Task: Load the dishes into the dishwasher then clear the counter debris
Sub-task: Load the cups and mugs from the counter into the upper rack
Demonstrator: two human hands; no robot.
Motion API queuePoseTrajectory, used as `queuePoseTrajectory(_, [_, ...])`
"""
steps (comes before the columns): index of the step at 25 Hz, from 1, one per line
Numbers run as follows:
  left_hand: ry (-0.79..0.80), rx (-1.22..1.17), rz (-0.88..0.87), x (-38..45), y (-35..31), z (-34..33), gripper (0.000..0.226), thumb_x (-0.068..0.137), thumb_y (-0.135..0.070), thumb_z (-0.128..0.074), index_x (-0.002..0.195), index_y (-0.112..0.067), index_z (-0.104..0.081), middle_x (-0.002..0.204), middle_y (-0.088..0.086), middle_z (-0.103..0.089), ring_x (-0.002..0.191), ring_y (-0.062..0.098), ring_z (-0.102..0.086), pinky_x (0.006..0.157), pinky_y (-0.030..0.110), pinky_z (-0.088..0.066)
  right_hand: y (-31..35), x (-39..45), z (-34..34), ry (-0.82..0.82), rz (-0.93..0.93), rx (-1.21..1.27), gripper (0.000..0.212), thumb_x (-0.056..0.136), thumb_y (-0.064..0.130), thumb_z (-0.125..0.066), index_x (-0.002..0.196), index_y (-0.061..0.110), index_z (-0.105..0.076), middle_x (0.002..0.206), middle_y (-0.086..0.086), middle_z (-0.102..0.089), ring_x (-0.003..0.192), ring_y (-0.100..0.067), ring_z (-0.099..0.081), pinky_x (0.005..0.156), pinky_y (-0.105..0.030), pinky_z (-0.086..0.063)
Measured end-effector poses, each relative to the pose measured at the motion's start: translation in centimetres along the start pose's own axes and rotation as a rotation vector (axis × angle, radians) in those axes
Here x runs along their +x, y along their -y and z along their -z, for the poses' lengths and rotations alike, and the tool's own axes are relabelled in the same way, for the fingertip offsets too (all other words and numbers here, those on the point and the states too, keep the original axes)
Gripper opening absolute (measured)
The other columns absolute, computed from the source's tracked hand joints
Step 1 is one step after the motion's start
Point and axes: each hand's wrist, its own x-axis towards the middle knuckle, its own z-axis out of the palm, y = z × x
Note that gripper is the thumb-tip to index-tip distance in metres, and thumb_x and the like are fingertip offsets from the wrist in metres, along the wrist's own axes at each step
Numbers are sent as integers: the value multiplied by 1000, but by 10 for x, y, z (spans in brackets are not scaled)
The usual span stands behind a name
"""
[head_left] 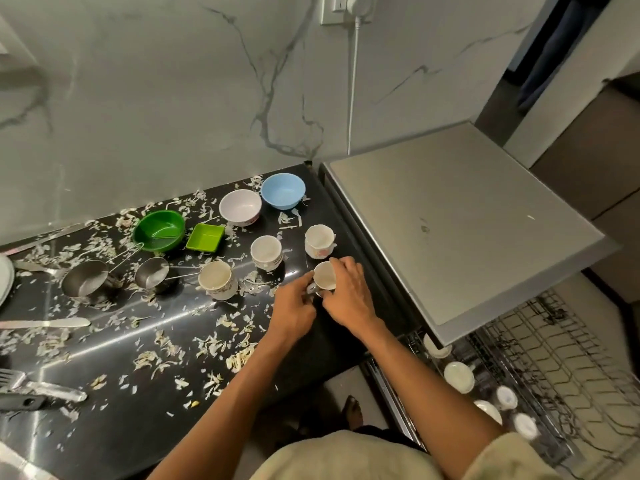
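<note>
Both hands meet at a small white teacup (325, 274) near the right end of the black counter (145, 344). My right hand (348, 292) curls round the cup's right side. My left hand (294, 306) pinches its handle on the left. Three more floral white cups (319, 240) (265, 250) (217, 278) stand upright behind and to the left. Further back sit a blue bowl (283, 190), a white bowl (240, 206), a green bowl (159, 230) and a green square dish (205, 237). The dishwasher rack (540, 355) is pulled out at lower right with several white cups (459, 375) in it.
Pale peel scraps (239, 356) litter the counter. Two steel strainers (85, 282) (152, 271), a knife (45, 323) and a spatula (38, 393) lie at the left, a plate edge (5, 282) at far left. A grey appliance top (460, 223) is beside the counter.
</note>
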Motion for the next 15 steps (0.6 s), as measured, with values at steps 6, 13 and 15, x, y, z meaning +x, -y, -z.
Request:
queuePoseTrajectory(6, [32,-184,22,5,-12,-22,61,70,5,-70,124,-24,-65,115,-10,-70,108,5,-67,92,28,-56,-27,-9,28,-114,-190,259,50,75,35,-83,118,22,-62,113,5,-53,103,-12,-52,85,-28,-46])
queuePoseTrajectory(13, [209,-176,-82,13,-68,-99,60,69,-11,-87,123,-24,-63,112,-13,-66,103,5,-65,86,21,-54,-101,-53,78,-337,-544,891,27,72,13,-84,97,11,-75,91,-4,-76,84,-21,-73,77,-36,-61])
queuePoseTrajectory(15, [293,-197,-83,12,-84,-130,58,71,-10,-86,122,-21,-62,111,-12,-67,101,6,-66,85,25,-57,-129,-72,94,-427,-609,1075,22,76,3,-80,97,0,-75,88,-16,-76,77,-26,-73,76,-41,-60])
